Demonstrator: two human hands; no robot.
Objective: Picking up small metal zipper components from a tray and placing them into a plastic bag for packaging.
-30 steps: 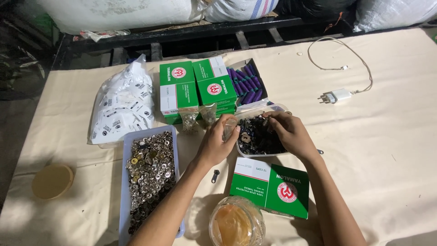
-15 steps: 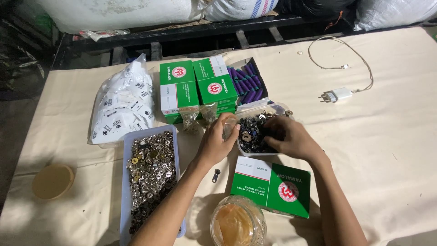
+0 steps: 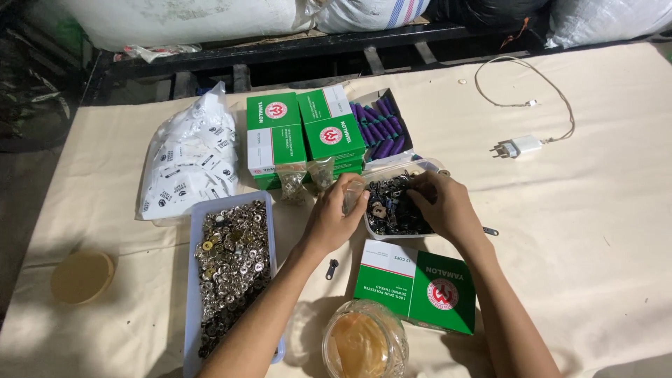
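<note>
Dark metal zipper pulls fill a clear plastic tub (image 3: 420, 170) near the centre of the surface (image 3: 595, 231), just below an open box of purple thread spools (image 3: 381, 126). Left hand (image 3: 336, 217) curls at the tub's left rim, fingers pinched narrowly on what appears to be a small clear bag; its contents cannot be told. Right hand (image 3: 444, 206) rests over the tub's right half, fingertips bent down into the pile; whether it grips a piece cannot be told. Cream cloth, slightly creased, covers the surface. Two green cardboard boxes (image 3: 304, 133) stand behind the hands, and a third green box (image 3: 416, 285) lies flat in front. A long pale-blue tray (image 3: 194, 308) of shiny silver snap buttons lies at left, beside a clear bag of white labels (image 3: 185, 164). One loose zipper pull (image 3: 332, 269) lies between the forearms. A faceted glass jar (image 3: 364, 344) sits at the near edge, a round tan lid (image 3: 82, 276) at far left, and a white charger with its cable (image 3: 519, 145) at right. Stuffed sacks (image 3: 210, 17) line the back.
</note>
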